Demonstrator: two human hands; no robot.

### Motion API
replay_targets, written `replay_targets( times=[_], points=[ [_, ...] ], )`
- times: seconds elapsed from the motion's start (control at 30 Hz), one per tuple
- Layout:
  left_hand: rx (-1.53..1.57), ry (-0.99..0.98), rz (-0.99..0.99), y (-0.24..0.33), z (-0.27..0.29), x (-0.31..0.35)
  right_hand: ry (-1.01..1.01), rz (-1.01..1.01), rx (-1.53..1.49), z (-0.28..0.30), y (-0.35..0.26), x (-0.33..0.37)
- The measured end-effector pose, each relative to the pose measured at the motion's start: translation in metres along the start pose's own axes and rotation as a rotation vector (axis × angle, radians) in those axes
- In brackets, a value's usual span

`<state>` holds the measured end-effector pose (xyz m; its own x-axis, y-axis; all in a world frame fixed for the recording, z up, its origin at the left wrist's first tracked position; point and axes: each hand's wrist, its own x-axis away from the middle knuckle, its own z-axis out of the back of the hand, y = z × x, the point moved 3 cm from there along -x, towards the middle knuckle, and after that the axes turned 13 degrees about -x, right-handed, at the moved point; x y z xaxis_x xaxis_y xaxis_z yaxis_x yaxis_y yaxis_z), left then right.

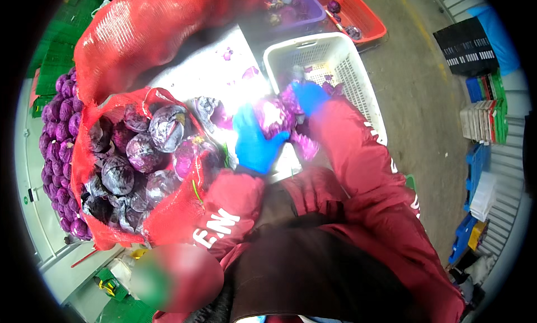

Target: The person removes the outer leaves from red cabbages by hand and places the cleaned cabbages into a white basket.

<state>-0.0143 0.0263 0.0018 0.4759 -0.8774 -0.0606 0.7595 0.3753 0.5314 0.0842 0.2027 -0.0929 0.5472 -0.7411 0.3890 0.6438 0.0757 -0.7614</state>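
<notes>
A purple-red cabbage (275,117) lies on the bright white work surface (235,54) in front of me. My left hand (256,143), in a blue glove, curves around its left side, thumb stretched across the near side. On the far right of the cabbage is my blue-gloved right hand (309,98), closed and partly blurred; what its fingers grip is hidden. Loose purple leaves (305,146) hang at the near edge, below the right wrist. Left of my left hand, an opened red mesh sack (84,180) holds several dark cabbages (146,152).
A white perforated crate (358,71) with leaf scraps stands beyond my right hand. Behind it are a purple crate (316,9) and a red crate (372,29). Another full red mesh sack (134,34) lies at the far left. Cabbages are stacked (61,149) along the left.
</notes>
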Motion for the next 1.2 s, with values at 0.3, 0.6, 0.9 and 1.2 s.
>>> replay_targets(
  times=[0.3,0.6,0.9,1.2],
  points=[
    [0.284,-0.154,0.062,-0.055,0.019,0.065,0.093,-0.294,-0.101,-0.089,0.161,0.056],
    [0.223,-0.097,-0.169,-0.03,0.005,0.005,0.108,0.459,-0.164,-0.005,-0.038,0.095],
    [0.029,-0.044,0.05,0.0,0.001,-0.02,0.2,0.486,0.375,0.001,-0.049,0.113],
    [-0.048,-0.042,-0.064,0.013,0.001,0.0,0.068,0.141,0.021,0.012,-0.029,0.035]
  ],
)
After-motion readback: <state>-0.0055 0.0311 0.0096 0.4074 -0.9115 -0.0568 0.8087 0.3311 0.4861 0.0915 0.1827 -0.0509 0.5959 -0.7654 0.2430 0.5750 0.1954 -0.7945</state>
